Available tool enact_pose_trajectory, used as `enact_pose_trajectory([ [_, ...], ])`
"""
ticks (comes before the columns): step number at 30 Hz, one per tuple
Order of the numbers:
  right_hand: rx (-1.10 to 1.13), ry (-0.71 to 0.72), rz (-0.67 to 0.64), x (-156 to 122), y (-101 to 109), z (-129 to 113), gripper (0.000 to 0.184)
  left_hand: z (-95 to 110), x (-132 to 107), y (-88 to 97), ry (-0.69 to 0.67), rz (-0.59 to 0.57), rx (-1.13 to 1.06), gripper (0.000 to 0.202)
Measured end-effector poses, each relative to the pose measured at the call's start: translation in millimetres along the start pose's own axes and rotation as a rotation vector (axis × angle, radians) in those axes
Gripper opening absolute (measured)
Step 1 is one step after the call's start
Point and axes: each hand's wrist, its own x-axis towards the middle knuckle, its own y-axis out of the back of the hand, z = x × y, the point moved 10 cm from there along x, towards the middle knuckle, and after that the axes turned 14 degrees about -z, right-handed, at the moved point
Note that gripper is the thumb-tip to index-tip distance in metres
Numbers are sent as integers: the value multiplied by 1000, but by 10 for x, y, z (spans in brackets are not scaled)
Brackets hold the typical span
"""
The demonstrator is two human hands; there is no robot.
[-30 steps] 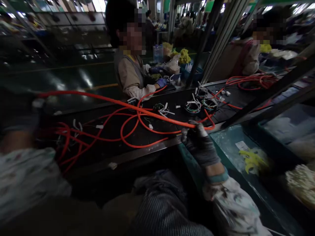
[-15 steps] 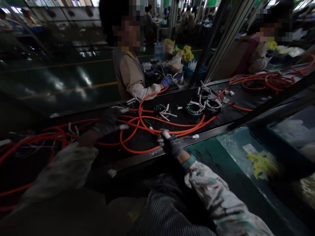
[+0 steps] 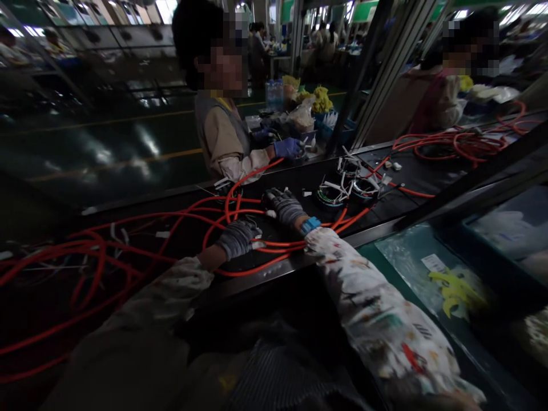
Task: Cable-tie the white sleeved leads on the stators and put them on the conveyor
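Orange cables (image 3: 278, 246) sprawl tangled across the belt (image 3: 295, 180), far from sorted as far as I can judge.
My gloved left hand (image 3: 238, 240) lies curled on them, arm stretched forward; I can't tell whether it grips. My right hand (image 3: 285, 206) reaches further out, fingers loose, holding nothing. Beyond it, wired coils (image 3: 334, 194) sit well apart, with plenty left to deal with.

The left hand (image 3: 237, 240) and right hand (image 3: 285, 206) are gloved in grey, with orange-red cables (image 3: 274, 246) beneath them. White sleeves (image 3: 368, 302) carry a scattered multicoloured print, a blue wristband (image 3: 310, 225) circles the right wrist, and a co-worker's glove (image 3: 287, 148) beyond the hands is bright blue.
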Motion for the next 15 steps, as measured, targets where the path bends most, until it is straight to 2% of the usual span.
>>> enact_pose_trajectory([
  [3,-144,-73,-16,117,-141,-22,57,-174,-59,64,179,89,-30,42],
  [7,-232,-139,4,1,-189,30,48,-443,49,166,359,198,-73,59],
  [11,-225,-241,33,-173,35,162,49,-573,286,145,364,219,-135,56],
  [15,-181,-318,66,-420,329,123,54,-839,333,182,473,241,-177,51],
])
